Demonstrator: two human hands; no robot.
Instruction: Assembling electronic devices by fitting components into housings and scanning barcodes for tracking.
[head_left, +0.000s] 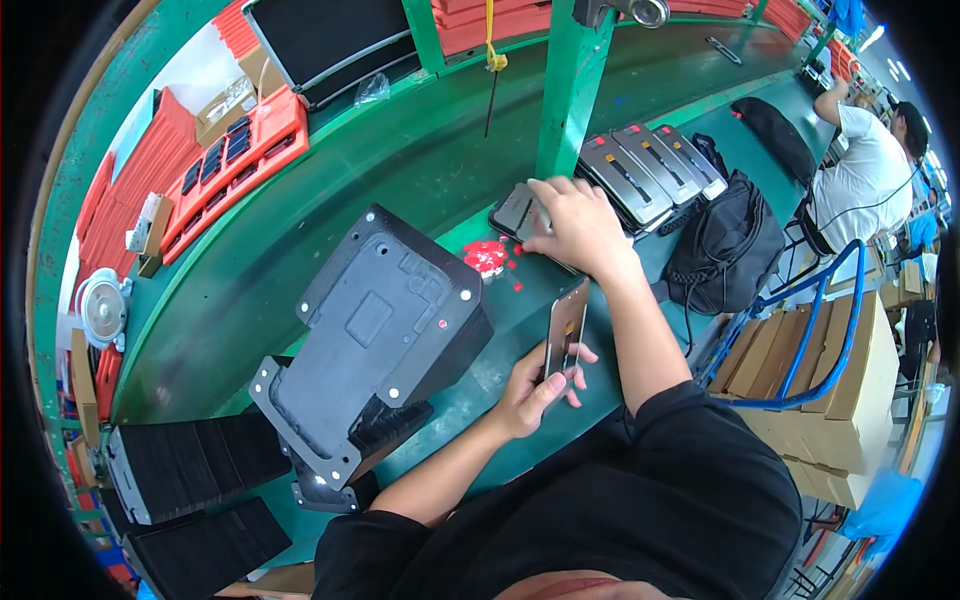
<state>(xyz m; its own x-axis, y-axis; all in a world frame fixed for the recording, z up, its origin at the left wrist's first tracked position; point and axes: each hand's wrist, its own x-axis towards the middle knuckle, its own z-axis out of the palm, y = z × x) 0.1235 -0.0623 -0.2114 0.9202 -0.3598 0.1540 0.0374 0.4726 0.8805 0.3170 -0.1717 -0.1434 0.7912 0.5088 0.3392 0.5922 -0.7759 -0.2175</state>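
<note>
My left hand (525,395) is closed round the lower part of a thin phone panel (566,328), which is tilted up with its edge toward me. Farther off, my right hand (582,228) reaches over a dark phone panel (513,212) lying on the bench. Its thumb and fingers grip the panel's near end, partly hiding it. Small red caps (486,257) are heaped beside that panel, several of them scattered loose. A large black fixture (365,310) with a phone-shaped recess stands tilted left of my hands.
Grey phone panels (640,180) overlap in a row beyond my right hand. A black bag (735,245) lies to their right, near a blue-railed trolley with cardboard boxes (840,385). A green post (572,100) rises behind. Black stacks (200,465) sit lower left. Another person (870,175) works far right.
</note>
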